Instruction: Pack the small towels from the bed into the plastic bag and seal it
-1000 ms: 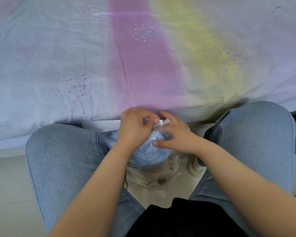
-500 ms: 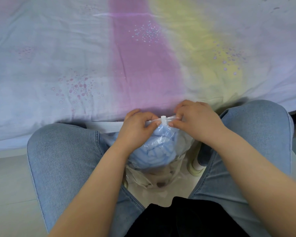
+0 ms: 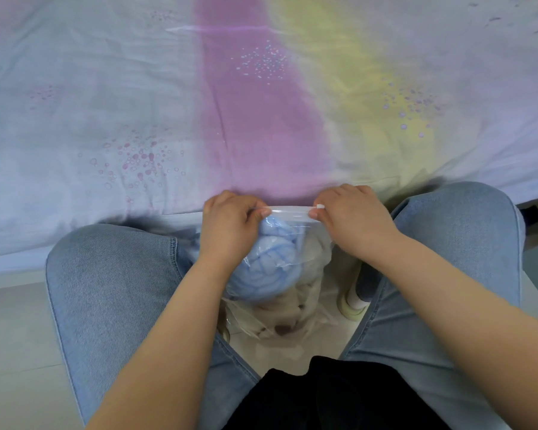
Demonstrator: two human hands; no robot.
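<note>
A clear plastic bag (image 3: 311, 243) hangs between my knees, just below the bed's edge. Inside it sit a light blue towel (image 3: 271, 265) on top and a cream towel (image 3: 289, 308) underneath. My left hand (image 3: 230, 226) pinches the left end of the bag's top strip (image 3: 288, 210). At the strip's right end, my right hand (image 3: 351, 218) holds the small white slider (image 3: 320, 207) between thumb and finger. The strip is stretched flat between both hands.
The bed (image 3: 261, 103) with a pastel blue, pink and yellow sheet fills the upper view. My knees in blue jeans (image 3: 115, 293) flank the bag. A shoe and white sock (image 3: 354, 302) rest on the pale floor below.
My right hand has slid the white slider rightward along the bag's top, from the middle to the right end. My hands are now farther apart and the top strip is stretched flat.
</note>
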